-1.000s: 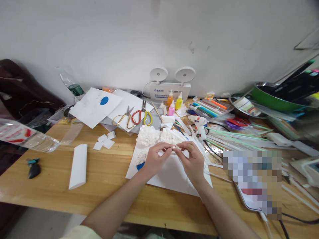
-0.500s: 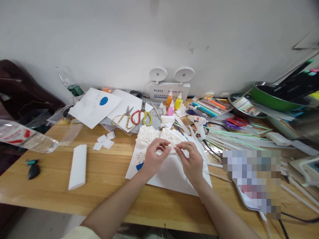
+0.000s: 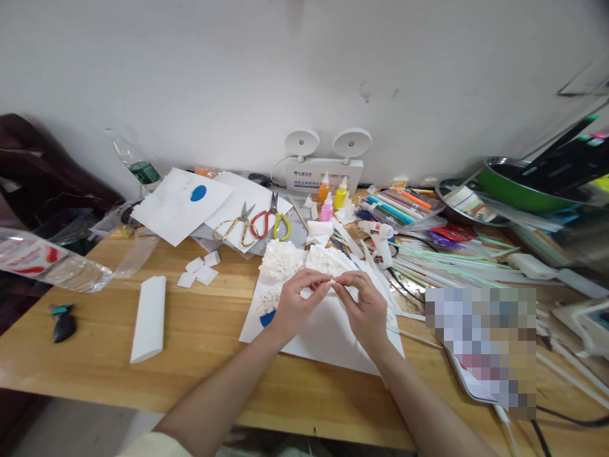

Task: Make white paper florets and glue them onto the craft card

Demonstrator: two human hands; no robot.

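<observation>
Between their fingertips, my left hand [image 3: 301,303] and my right hand [image 3: 365,306] pinch a small white piece of paper [image 3: 332,282], mostly covered by the fingers. Both hands are closed and hover over a white sheet [image 3: 328,346]. On that sheet, just beyond the hands, sit bumpy clusters of crumpled white bits [image 3: 280,259]. A smaller speckled cluster [image 3: 267,301] lies left of my left hand, beside a blue patch [image 3: 267,318]. Small white paper squares [image 3: 206,274] lie loose to the left.
A folded white paper [image 3: 148,320] lies at left, near a water bottle [image 3: 47,260]. Scissors [image 3: 240,227], pliers [image 3: 272,222] and small paint bottles [image 3: 326,208] stand or lie behind. At right are a glue gun [image 3: 380,241], straws [image 3: 451,270] and a power strip [image 3: 469,381].
My hands have come together slightly, so the fingertips now meet at the small white piece. Everything else on the table has stayed put.
</observation>
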